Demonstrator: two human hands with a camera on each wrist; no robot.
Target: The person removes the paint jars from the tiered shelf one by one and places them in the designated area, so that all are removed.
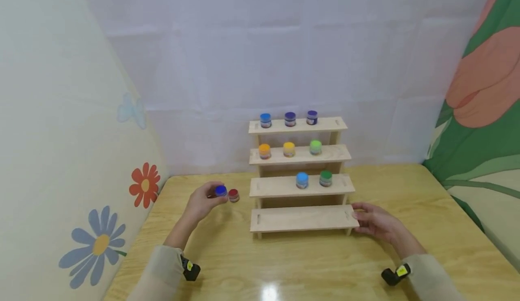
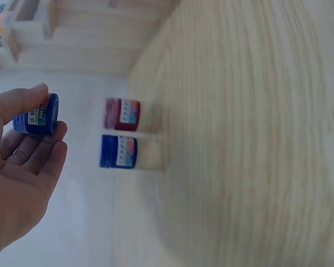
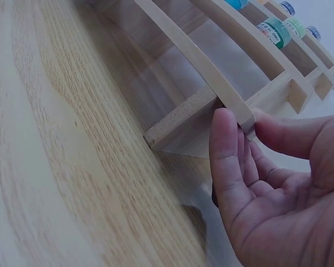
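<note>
L hand (image 1: 204, 200): thumb + fingers grasping blue jar (image 2: 38, 118), lid up, raised off table (image 1: 227, 256), left of rack (image 1: 300, 218). Two jars stand close together on table nr it: red jar (image 1: 233, 195) and 2nd blue jar (image 2: 118, 152); latter seen clearly only in L wrist view, held jar apart from both there. R hand (image 1: 378, 222): thumb + index pinching R end of lowest shelf; other fingers bent beneath. Rack = 4 wooden tiers, stepped, in front of white cloth (image 1: 243, 66). Top tier, L to R: blue-lidded jar (image 1: 266, 121), then two purple jars (image 1: 290, 119). 2nd tier down: orange jar (image 1: 265, 151), yellow jar (image 1: 289, 150), lt green jar (image 1: 315, 147). 3rd: lt blue jar (image 1: 302, 180) approx. mid, dk green jar (image 1: 326, 178) to its R. Both sleeves (image 1: 160, 269) pale; blk cam (image 1: 191, 269) w/ yellow patch at each cuff. Flower print on L wall (image 1: 48, 134).
</note>
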